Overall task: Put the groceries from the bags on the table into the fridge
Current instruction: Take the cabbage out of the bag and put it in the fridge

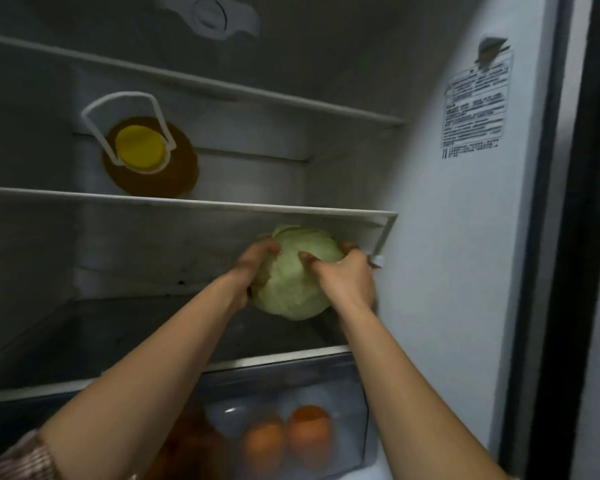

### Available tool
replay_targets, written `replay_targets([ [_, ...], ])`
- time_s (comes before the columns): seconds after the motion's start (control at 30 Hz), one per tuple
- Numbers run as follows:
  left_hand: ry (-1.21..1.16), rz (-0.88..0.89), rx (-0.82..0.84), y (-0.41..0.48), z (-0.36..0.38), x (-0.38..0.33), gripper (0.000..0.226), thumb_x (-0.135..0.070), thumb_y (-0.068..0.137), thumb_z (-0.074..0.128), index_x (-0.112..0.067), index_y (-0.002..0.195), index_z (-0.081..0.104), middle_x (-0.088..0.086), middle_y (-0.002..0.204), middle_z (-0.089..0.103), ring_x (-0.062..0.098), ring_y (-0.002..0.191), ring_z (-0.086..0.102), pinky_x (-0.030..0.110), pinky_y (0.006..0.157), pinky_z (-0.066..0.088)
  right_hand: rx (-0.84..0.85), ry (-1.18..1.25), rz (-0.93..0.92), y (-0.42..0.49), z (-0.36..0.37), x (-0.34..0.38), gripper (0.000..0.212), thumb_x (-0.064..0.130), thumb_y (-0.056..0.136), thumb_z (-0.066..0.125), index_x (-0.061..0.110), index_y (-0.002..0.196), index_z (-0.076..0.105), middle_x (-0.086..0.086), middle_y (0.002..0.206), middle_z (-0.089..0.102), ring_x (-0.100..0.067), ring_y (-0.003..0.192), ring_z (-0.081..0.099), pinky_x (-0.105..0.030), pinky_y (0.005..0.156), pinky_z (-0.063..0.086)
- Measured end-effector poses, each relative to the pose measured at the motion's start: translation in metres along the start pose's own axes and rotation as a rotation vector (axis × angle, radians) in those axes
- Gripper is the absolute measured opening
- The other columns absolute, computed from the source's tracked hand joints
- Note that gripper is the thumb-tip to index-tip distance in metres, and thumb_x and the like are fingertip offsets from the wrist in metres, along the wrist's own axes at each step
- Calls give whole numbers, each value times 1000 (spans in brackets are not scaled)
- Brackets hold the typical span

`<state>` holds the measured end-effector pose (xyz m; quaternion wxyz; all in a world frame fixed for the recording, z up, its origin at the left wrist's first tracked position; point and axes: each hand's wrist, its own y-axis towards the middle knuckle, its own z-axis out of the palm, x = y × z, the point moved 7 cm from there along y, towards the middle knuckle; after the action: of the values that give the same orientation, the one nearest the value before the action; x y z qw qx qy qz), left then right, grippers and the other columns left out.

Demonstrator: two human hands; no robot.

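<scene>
1. Cabbage (pixel 293 282): a pale green head; located inside the fridge (pixel 458 258), in the compartment under the middle shelf (pixel 187 203), close to the right wall.
2. Left hand (pixel 253 271): fingers curled round the cabbage's left flank; grasping it.
3. Right hand (pixel 347 277): wrapped over the cabbage's upper right side; thumb pressed into the front face; grasping it.
4. Position relative to grip: the cabbage sits between the two palms; its crown protrudes above the fingers; its base hangs close over the lower shelf (pixel 118 327) (contact with the glass cannot be determined).
5. Other contents: an amber bottle (pixel 149 150) with a yellow cap and white handle stands on the middle shelf, well left of the hands; oranges (pixel 309 431) lie in the clear drawer (pixel 326 372) beneath the lower shelf.
</scene>
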<state>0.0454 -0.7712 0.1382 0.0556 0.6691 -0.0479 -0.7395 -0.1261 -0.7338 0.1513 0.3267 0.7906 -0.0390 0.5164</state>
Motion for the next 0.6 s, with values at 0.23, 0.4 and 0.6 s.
replay_targets([
  [0.23, -33, -124, 22, 32, -20, 17, 39, -49, 90, 45, -15, 81, 63, 6, 59, 66, 20, 52, 64, 29, 55, 51, 152, -269, -225, 28, 43, 20, 69, 61, 76, 66, 29, 134, 49, 0, 133, 58, -27, 121, 54, -36, 100, 45],
  [0.4, 148, -135, -96, 44, -52, 24, 48, -60, 92, 40, -17, 88, 62, 9, 82, 60, 25, 69, 59, 32, 58, 48, 323, -237, -309, 42, 73, 18, 69, 53, 81, 66, 29, 142, 43, 2, 143, 50, -21, 130, 47, -33, 111, 33],
  [0.6, 397, -2, -229, 50, -72, 21, 50, -40, 99, 39, 1, 118, 60, 18, 104, 63, 27, 73, 60, 29, 59, 48, 442, -114, -290, 31, 100, -9, 62, 27, 89, 66, 23, 144, 40, -3, 150, 39, -22, 138, 38, -29, 112, 30],
])
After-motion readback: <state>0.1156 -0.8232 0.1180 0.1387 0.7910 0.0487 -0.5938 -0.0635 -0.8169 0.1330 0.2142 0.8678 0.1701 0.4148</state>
